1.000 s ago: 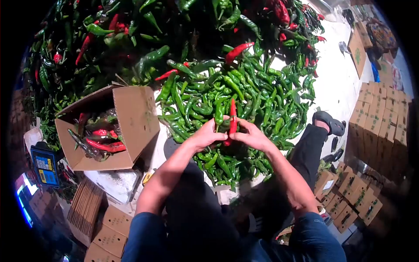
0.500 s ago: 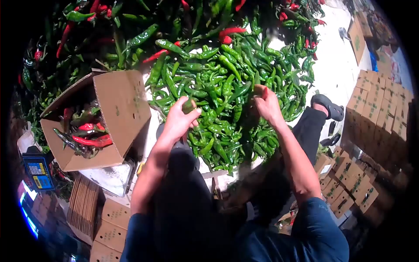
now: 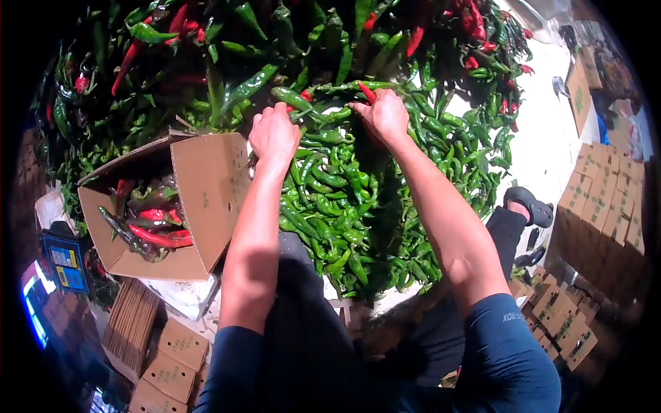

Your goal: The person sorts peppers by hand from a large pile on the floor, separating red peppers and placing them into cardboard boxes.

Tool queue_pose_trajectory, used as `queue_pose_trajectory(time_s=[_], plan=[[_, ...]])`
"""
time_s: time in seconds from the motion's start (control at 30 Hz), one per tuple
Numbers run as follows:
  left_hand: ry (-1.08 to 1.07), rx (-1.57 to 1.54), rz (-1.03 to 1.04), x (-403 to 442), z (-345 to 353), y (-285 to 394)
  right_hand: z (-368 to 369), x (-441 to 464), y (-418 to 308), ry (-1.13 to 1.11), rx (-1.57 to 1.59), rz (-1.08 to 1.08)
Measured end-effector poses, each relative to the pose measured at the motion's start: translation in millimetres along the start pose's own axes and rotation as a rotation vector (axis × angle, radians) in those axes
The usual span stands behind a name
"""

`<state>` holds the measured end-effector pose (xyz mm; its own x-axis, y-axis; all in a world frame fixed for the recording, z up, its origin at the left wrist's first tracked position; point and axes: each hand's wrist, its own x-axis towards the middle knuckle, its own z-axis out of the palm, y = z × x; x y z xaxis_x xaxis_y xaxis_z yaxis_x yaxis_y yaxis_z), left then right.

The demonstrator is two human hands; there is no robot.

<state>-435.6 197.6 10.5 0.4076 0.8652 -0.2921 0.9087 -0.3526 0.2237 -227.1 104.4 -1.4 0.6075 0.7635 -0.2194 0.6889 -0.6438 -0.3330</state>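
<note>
A large spread of green chili peppers lies in front of me, with some red ones among them. My right hand is at the far side of the spread, fingers closed around a red chili pepper whose tip sticks out past the fingertips. My left hand is to the left of it, back upward, its fingers curled down at the peppers by a long green chili pepper. What those fingers grip is hidden. Beside my left forearm, an open cardboard box holds red and dark green peppers.
A higher heap of mixed peppers rises at the back. Stacked cartons stand at the right, more cartons and flattened cardboard at the lower left. A scale display sits left of the box. My sandalled foot is at the right.
Both hands have moved forward to the far part of the green peppers and closer together. The green pepper seen in my left hand no longer shows there. The view has shifted slightly.
</note>
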Motion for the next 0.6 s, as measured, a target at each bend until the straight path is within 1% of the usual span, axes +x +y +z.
queue_pose_trajectory(time_s=[0.07,0.1,0.13,0.2,0.23,0.27,0.3,0.33,0.4,0.43,0.5,0.53,0.6], plan=[[-0.012,-0.018,0.107,-5,-5,4,-3,6,3,-0.119,0.064,0.0],[-0.063,0.006,0.18,-12,-7,7,-8,8,8,-0.202,0.074,-0.045],[-0.11,-0.049,0.279,-25,-16,15,-13,7,14,-0.258,0.052,-0.101],[-0.268,0.118,0.463,-53,-7,24,-25,-8,27,-0.372,0.003,-0.206],[-0.302,0.074,0.511,-67,-8,24,-33,-24,28,-0.362,-0.022,-0.211],[-0.336,0.03,0.557,-80,-9,23,-41,-37,30,-0.461,-0.025,-0.157],[-0.395,-0.029,0.544,-87,-12,22,-42,-51,38,-0.459,-0.008,-0.202],[-0.503,-0.112,0.503,-94,-14,18,-46,-69,46,-0.465,0.009,-0.248],[-0.531,-0.148,0.522,-104,-19,8,-69,-98,58,-0.41,0.216,-0.366],[-0.49,-0.216,0.479,-110,-26,5,-81,-108,65,-0.348,0.266,-0.4],[-0.408,-0.34,0.409,-113,-40,0,-98,-109,79,-0.461,0.683,-0.02],[-0.236,-0.545,0.427,-110,-40,-1,-107,-111,83,-0.458,0.92,0.136],[-0.32,-1.052,0.003,-89,-51,12,-114,-95,98,-0.46,1.423,0.284]])
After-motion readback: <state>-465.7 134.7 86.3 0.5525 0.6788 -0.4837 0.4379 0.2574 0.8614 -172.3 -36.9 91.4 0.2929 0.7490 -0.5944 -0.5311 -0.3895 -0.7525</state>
